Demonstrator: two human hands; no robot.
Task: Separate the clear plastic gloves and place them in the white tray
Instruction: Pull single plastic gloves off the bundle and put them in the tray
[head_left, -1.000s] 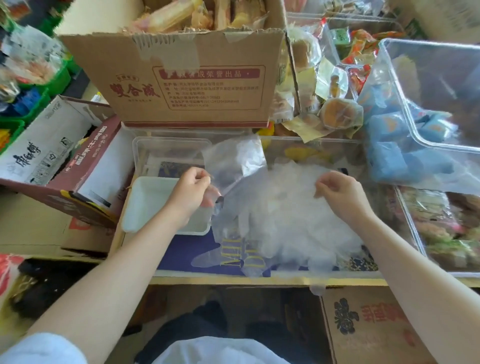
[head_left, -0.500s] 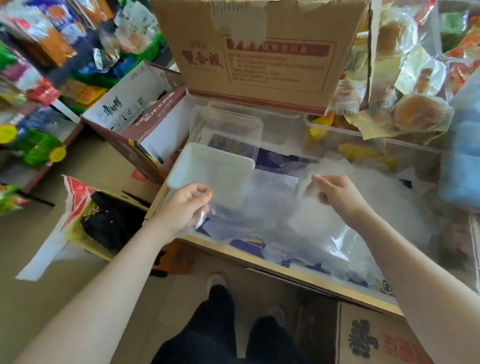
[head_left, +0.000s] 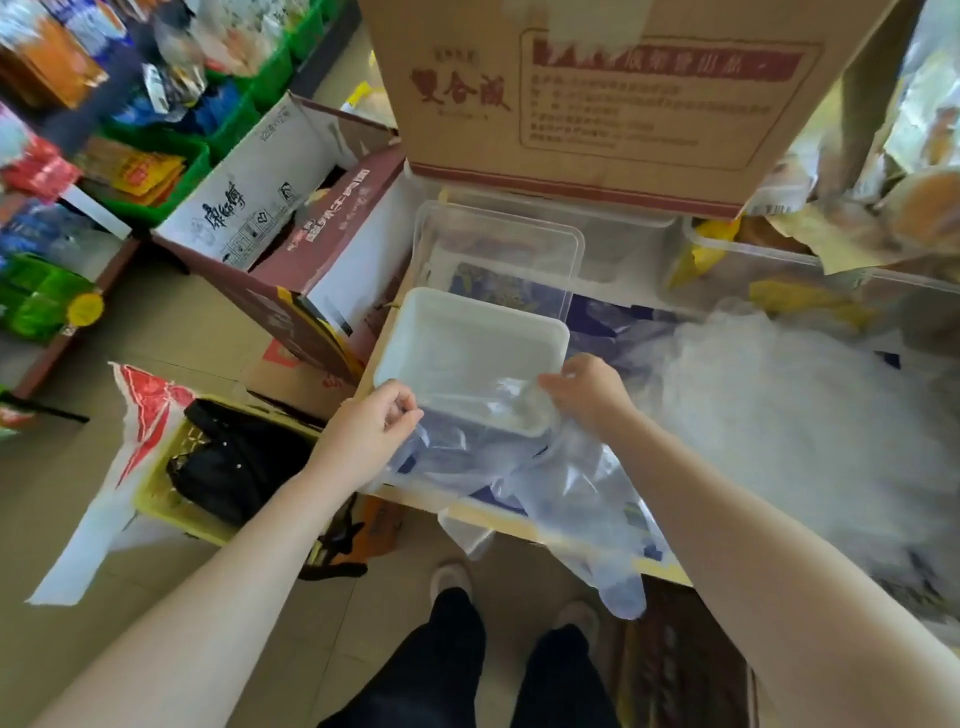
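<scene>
Cardboard carton (head_left: 613, 98), printed red, at twelve o'clock; largest item, top cut off by the frame. Heap of clear plastic gloves (head_left: 800, 415) at three o'clock on the counter; individual gloves cannot be counted, the film blurring into one pale mass. White tray (head_left: 470, 348) at centre, near the counter's front edge, a clear lidded tub (head_left: 498, 244) just behind it. Separated glove (head_left: 566, 488), since half a second ago carried across from the heap to the tray's near rim, its fingers hanging over the counter edge at six o'clock; judged about to be laid in. Whether it is one glove or two stuck together cannot be told. Left hand (head_left: 371, 431) pinches its cuff at eight o'clock; right hand (head_left: 587, 387) pinches the opposite edge at the tray's corner.
</scene>
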